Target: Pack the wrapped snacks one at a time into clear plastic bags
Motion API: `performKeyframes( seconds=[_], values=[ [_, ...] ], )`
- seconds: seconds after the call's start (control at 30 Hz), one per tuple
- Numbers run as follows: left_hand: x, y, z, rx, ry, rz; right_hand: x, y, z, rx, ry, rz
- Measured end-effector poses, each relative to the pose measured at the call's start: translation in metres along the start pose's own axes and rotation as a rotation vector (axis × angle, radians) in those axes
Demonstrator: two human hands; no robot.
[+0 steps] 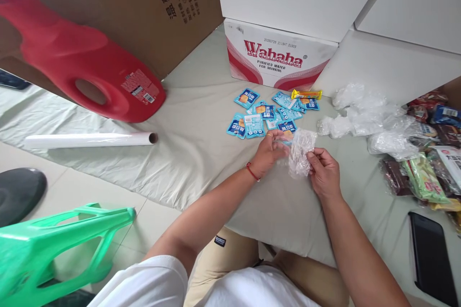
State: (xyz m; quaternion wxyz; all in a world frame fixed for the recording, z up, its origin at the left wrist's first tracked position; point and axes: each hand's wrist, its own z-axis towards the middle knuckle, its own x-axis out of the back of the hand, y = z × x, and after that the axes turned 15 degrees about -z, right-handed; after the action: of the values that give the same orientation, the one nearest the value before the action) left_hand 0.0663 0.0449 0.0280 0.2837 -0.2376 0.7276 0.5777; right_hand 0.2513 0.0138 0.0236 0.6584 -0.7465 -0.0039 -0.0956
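Note:
Both my hands hold a crumpled clear plastic bag point(300, 152) above the pale cloth point(201, 153) spread on the floor. My left hand point(268, 151) pinches its left edge, a red string around that wrist. My right hand point(324, 172) grips the bag's right lower side. Just beyond my hands lie several small blue snack packets point(264, 115) scattered on the cloth, with a yellow wrapped bar point(306, 94) behind them.
A Wahaha carton point(277, 57) stands at the back. A red jug point(86, 72) and a white film roll point(90, 140) lie left. More clear bags point(363, 115) and assorted snacks point(428, 163) sit right, near a black phone point(432, 254). A green stool point(54, 249) is at lower left.

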Motion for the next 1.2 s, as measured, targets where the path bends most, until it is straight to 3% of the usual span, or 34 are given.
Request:
performKeyframes(
  seconds=[0.13, 0.3, 0.43, 0.57, 0.77, 0.9, 1.1, 1.2],
  values=[
    [0.002, -0.005, 0.0, -0.073, 0.06, 0.177, 0.002, 0.001, -0.002, 0.016, -0.142, -0.031],
    [-0.002, -0.007, -0.006, -0.068, -0.106, 0.429, -0.001, -0.004, -0.002, 0.03, -0.121, 0.06],
    [-0.003, -0.005, -0.011, -0.101, -0.214, 0.592, 0.001, -0.007, 0.002, -0.067, -0.115, 0.039],
    [-0.003, -0.001, -0.013, -0.127, -0.212, 0.577, 0.004, -0.011, 0.004, -0.091, -0.116, 0.082],
    [-0.008, -0.004, -0.017, -0.239, -0.212, 0.851, 0.001, -0.01, -0.002, -0.043, -0.257, 0.091],
    [-0.005, -0.004, -0.016, -0.212, -0.163, 0.765, 0.004, -0.009, 0.004, -0.093, -0.124, 0.092],
    [0.004, -0.007, -0.01, -0.052, -0.159, 0.407, 0.01, -0.011, 0.01, -0.143, -0.141, 0.108],
    [0.005, -0.009, -0.007, -0.001, -0.113, 0.311, 0.008, -0.01, 0.009, -0.141, -0.047, 0.101]
  ],
)
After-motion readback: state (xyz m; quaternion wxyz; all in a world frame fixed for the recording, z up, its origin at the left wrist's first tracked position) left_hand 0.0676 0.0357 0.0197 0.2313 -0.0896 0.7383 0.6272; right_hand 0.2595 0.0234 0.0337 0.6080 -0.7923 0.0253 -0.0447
